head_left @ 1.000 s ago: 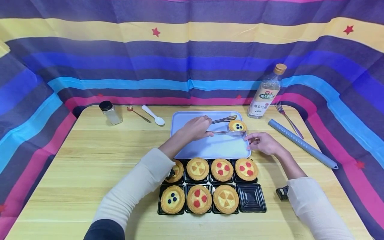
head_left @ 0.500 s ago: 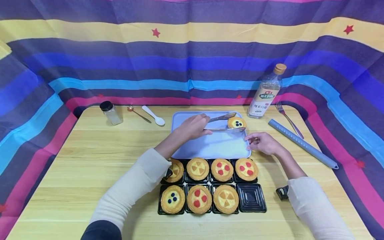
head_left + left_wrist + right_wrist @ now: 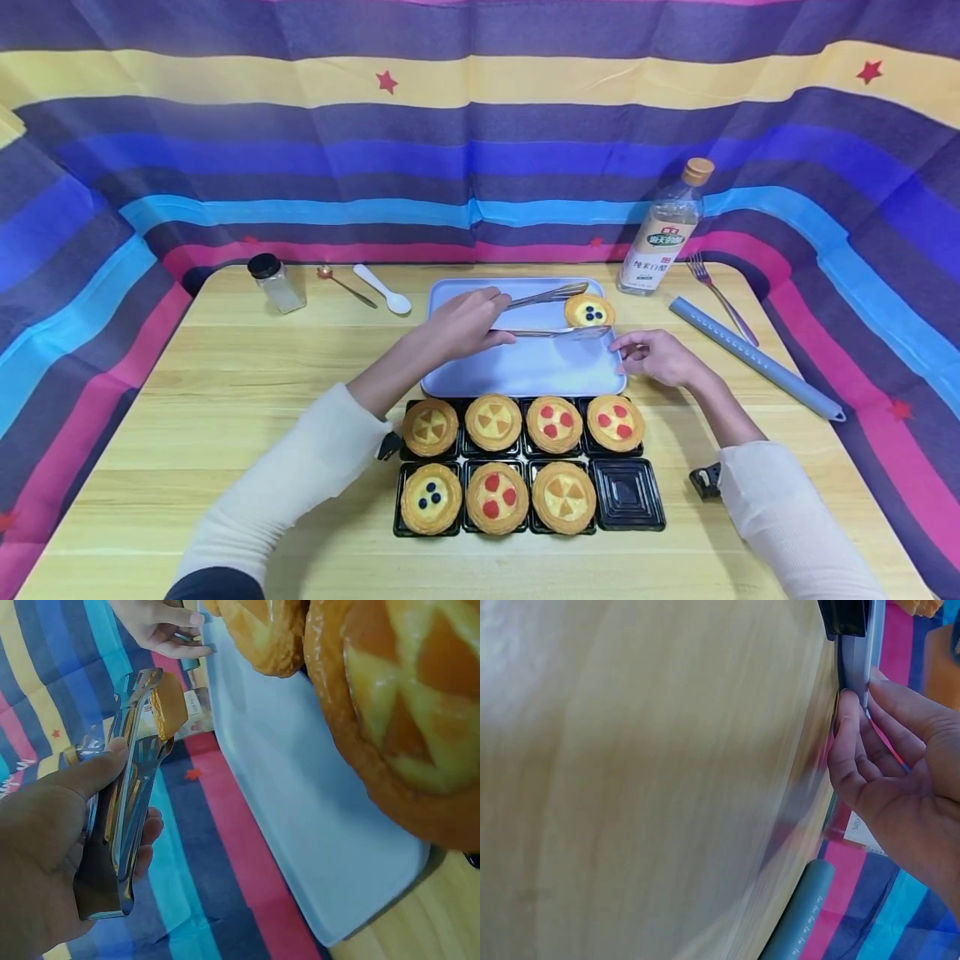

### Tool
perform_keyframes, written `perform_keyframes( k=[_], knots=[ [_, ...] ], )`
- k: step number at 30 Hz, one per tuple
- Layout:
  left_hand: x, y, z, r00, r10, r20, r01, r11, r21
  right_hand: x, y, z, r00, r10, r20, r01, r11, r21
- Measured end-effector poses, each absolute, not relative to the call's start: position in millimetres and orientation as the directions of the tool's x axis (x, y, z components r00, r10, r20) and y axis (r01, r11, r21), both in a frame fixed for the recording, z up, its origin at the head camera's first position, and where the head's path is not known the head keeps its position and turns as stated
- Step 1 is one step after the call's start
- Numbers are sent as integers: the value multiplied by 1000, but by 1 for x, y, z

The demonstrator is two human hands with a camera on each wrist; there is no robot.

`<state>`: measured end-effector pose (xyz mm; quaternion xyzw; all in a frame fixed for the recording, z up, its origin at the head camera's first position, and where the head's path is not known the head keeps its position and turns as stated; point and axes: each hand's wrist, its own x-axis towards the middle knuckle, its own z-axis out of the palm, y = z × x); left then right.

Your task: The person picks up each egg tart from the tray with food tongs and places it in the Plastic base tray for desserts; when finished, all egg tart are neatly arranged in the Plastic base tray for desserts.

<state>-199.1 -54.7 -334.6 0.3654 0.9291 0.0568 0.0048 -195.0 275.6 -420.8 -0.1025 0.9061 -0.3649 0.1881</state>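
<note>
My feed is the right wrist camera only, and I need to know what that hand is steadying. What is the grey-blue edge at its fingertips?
Observer: The right hand touches the right rim of a pale blue rectangular plastic tray.
Operator: Anything on it?
Observer: One round pastry tart with blueberries, at its far right corner.
Operator: And the other hand?
Observer: The left hand grips shiny metal tongs, whose arms lie either side of that tart.
</note>
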Motion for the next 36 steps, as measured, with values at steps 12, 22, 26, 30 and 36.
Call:
perform_keyframes(
  k=[12, 22, 26, 30, 36],
  knots=[
    [-163, -79, -326, -669, 733, 120, 743, 657, 131, -194, 276, -421, -913, -322, -249, -61, 713, -699],
    [-129, -82, -326, -614, 779, 124, 788, 600, 135, -193, 274, -420, -911, -332, -245, -64, 701, -710],
    [-117, -81, -327, -594, 797, 108, 802, 577, 151, -194, 274, -421, -912, -325, -249, -59, 706, -706],
    [-106, -76, -328, -559, 825, 84, 825, 544, 151, -193, 274, -421, -912, -321, -257, -48, 704, -709],
    [-91, -62, -334, -483, 875, 48, 872, 475, 120, -194, 275, -422, -913, -322, -250, -52, 701, -711]
  ],
)
